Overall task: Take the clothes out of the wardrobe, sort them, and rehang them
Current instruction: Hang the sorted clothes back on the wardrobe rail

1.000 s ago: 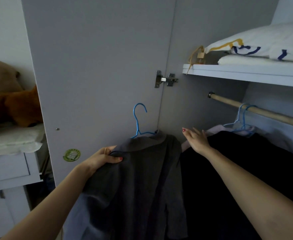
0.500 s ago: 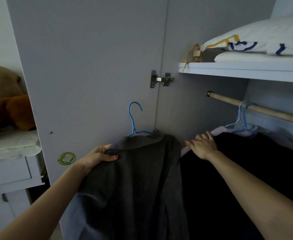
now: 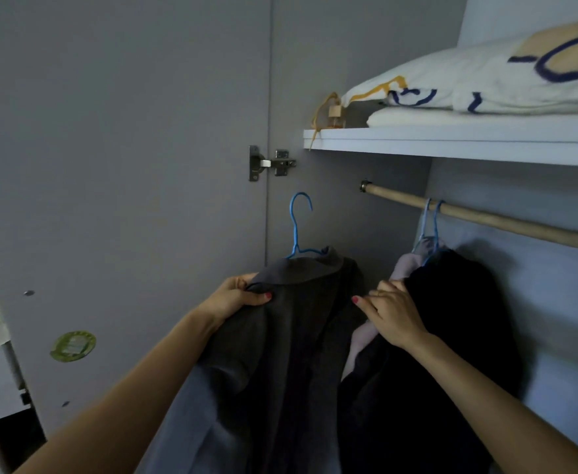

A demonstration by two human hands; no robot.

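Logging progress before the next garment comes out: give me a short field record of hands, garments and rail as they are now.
left hand: grips shoulder of dark grey jacket
jacket hanger: blue wire hanger, hook free, off the rail
right hand: grips black garment at the shoulder
wooden rail: two blue hanger hooks on it
also hung: pale pink garment beside the black one
shelf: folded white bedding

A grey wardrobe door (image 3: 120, 148) stands open at the left, joined to the side panel by a metal hinge (image 3: 271, 163), with a round green sticker (image 3: 72, 345) low on it. A white shelf (image 3: 451, 142) carries folded white bedding (image 3: 485, 83). Beneath runs a wooden rail (image 3: 506, 222). The light is dim.
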